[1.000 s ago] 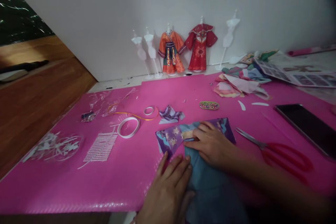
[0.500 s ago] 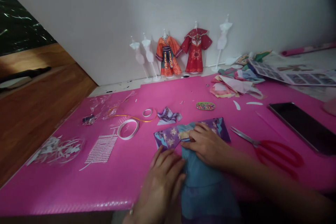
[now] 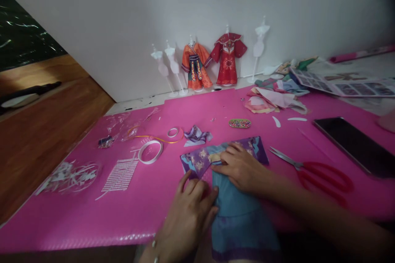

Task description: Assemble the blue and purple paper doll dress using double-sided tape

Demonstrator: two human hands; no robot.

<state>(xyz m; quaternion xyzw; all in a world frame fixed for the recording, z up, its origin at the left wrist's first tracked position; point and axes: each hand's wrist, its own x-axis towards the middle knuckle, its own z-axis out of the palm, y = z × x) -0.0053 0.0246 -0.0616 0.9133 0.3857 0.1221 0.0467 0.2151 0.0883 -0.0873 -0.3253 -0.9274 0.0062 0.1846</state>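
A small doll dress with a teal skirt and purple flowered sleeves lies on the pink table cover, its hem reaching toward the front edge. My right hand rests on its waist, fingers bent together and closed on the cloth near the yellow band. My left hand is beside the skirt, index finger stretched to the corner of the left sleeve. Its other fingers are bent, with the thumb near the skirt's edge. Whatever lies beneath the right palm is hidden.
Red-handled scissors and a black phone lie to the right. Leftward are a roll of white tape, a sheet of stick-on gems and paper scraps. Mini mannequins, two wearing a red dress and orange robe, stand behind.
My left fingers have bent more, leaving the index finger stretched out at the sleeve. The right hand stays on the dress waist. The view has shifted slightly.
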